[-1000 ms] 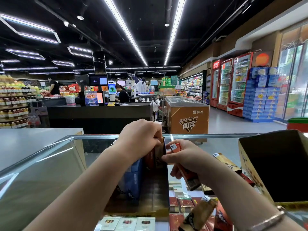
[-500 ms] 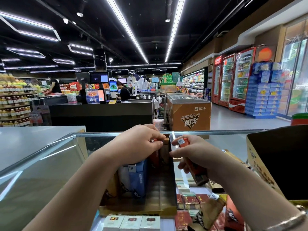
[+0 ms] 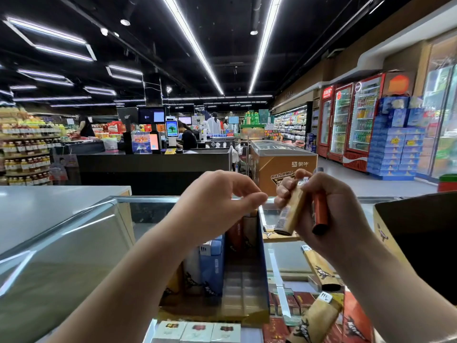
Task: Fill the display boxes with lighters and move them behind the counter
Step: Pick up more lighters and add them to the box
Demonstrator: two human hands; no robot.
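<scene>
A: Head view first: what is the right hand [image 3: 329, 209] doing?

B: It is raised above the glass tabletop [image 3: 74, 243], fingers curled round two lighters at once: a tan lighter [image 3: 290, 214] in front and an orange lighter [image 3: 320, 211] behind it, both roughly upright with their tops up.

A: And the left hand [image 3: 217, 201]?

B: It hangs over the display box [image 3: 247, 288], fingers bent, thumb tip and forefinger tip drawn near each other. I see nothing between them, and it is just short of the tan lighter, not touching it.

A: Where does the box stand?

B: On the glass tabletop, straight below the left hand. Lighters already stand along its far end and its left side: a blue lighter [image 3: 212, 266], a white one beside it, and red-brown ones further back. The near right part of its floor shows bare slots.

A: Any loose ones?

B: Yes. To the right of the box a tan lighter with a dark print [image 3: 320, 269] lies on the glass, and another lighter [image 3: 314, 320] lies tilted nearer the camera. A cardboard carton [image 3: 388, 243], open and dark inside, sits at the right edge.

A: Beyond that?

B: A dark checkout counter [image 3: 153, 164], a chest freezer [image 3: 284, 162], and red drinks coolers [image 3: 358, 122] along the right wall.
</scene>
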